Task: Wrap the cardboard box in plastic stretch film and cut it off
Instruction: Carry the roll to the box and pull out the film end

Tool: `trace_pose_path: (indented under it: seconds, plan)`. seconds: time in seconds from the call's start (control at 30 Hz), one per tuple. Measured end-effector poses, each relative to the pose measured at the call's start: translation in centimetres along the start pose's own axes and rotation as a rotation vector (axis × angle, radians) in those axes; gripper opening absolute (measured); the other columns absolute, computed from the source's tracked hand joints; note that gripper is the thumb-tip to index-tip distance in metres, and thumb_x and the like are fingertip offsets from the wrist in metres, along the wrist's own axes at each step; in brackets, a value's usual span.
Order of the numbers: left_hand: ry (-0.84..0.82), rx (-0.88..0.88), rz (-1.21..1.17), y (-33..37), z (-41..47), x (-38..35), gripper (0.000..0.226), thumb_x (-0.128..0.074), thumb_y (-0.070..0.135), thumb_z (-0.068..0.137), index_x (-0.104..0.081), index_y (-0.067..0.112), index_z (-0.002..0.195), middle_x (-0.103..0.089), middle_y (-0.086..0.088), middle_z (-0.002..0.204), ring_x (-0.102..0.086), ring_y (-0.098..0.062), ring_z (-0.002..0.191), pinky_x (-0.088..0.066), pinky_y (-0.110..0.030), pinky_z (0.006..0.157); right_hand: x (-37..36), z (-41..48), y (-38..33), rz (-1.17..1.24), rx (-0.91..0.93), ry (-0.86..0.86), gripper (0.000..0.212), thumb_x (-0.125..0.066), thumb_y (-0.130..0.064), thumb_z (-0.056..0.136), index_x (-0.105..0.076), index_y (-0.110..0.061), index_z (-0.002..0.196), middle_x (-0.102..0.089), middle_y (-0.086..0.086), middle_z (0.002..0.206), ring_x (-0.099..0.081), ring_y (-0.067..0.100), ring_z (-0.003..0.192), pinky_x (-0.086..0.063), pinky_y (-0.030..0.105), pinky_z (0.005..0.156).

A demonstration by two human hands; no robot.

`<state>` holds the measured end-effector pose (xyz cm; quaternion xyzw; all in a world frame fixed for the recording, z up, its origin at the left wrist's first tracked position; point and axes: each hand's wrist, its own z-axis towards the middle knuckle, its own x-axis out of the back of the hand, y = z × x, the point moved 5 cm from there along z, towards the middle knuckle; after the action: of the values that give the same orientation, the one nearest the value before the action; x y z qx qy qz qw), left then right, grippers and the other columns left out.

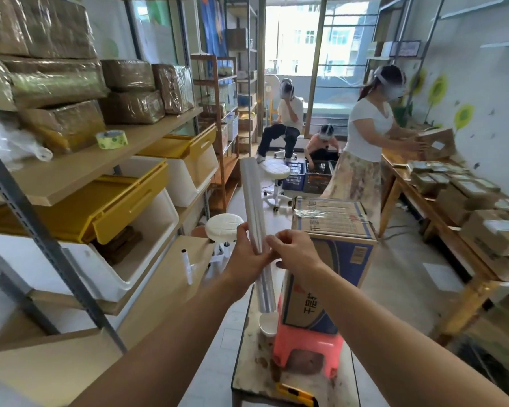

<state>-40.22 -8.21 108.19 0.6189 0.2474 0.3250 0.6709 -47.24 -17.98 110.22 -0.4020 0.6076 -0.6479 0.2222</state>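
Note:
A long roll of clear stretch film (254,207) stands nearly upright in front of me. My left hand (247,257) grips its middle from the left. My right hand (294,251) pinches at the film on the roll's surface, just right of the left thumb. The cardboard box (332,245) with blue print stands on a pink plastic stool (306,348), right behind the roll. Clear tape runs across the box's top. A yellow box cutter (294,393) lies on the small stained table (247,362) below.
Shelves with wrapped parcels, a tape roll (111,139) and yellow-lidded bins (124,207) line the left. A thin spare roll (187,267) stands on the low shelf. A long table (453,218) with boxes runs along the right. Three people and white stools (224,226) are farther back.

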Motion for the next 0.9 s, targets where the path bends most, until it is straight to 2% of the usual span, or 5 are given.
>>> trace_pose_path:
  seconds: [0.2, 0.47, 0.63, 0.73, 0.9]
  plan:
    - [0.116, 0.170, -0.242, -2.9, -0.8, 3.7, 0.065, -0.079, 0.050, 0.072, -0.056, 0.007, 0.115, -0.057, -0.007, 0.082, -0.059, -0.019, 0.075, -0.055, -0.030, 0.070, -0.3, 0.8, 2.5, 0.259, -0.065, 0.077, 0.010, -0.049, -0.013, 0.103, -0.051, -0.005, 0.097, -0.059, 0.009, 0.073, -0.062, 0.023, 0.068, -0.058, 0.042, 0.073]
    - [0.033, 0.351, -0.499, -6.5, -2.2, 4.5, 0.038, -0.057, -0.009, 0.090, -0.052, 0.012, 0.121, -0.056, -0.010, 0.092, -0.062, -0.023, 0.082, -0.059, -0.044, 0.069, -2.7, 0.1, 6.9, 0.508, -0.228, 0.058, 0.013, -0.041, -0.018, 0.106, -0.047, -0.012, 0.097, -0.039, -0.002, 0.056, -0.035, 0.010, 0.043, -0.030, 0.023, 0.039]
    - [0.067, 0.383, -0.504, -7.9, -2.7, 4.7, 0.033, -0.074, 0.012, 0.085, -0.052, 0.012, 0.109, -0.053, -0.006, 0.077, -0.056, -0.017, 0.064, -0.053, -0.035, 0.057, -3.7, -0.8, 7.1, 0.163, -0.219, -0.152, 0.032, -0.066, -0.037, 0.093, -0.070, -0.006, 0.096, -0.039, -0.009, 0.046, -0.031, 0.012, 0.046, -0.029, 0.025, 0.045]
    - [0.111, 0.389, -0.492, -8.4, -2.7, 4.6, 0.041, -0.080, 0.020, 0.072, -0.055, 0.008, 0.102, -0.054, -0.006, 0.075, -0.057, -0.017, 0.061, -0.054, -0.033, 0.055, -3.2, -0.4, 7.0, 0.113, -0.108, -0.014, 0.025, -0.063, -0.028, 0.096, -0.070, -0.012, 0.078, -0.044, 0.002, 0.058, -0.037, 0.012, 0.048, -0.034, 0.025, 0.046]
    - [-0.012, 0.472, -0.698, -9.8, -2.9, 4.6, 0.027, -0.063, -0.002, 0.090, -0.053, 0.010, 0.111, -0.052, -0.010, 0.089, -0.061, -0.021, 0.077, -0.059, -0.044, 0.075, -1.4, 0.1, 7.3, 0.095, -0.064, 0.145, 0.024, -0.060, -0.024, 0.098, -0.070, -0.010, 0.081, -0.058, 0.005, 0.075, -0.047, 0.016, 0.062, -0.038, 0.015, 0.043]
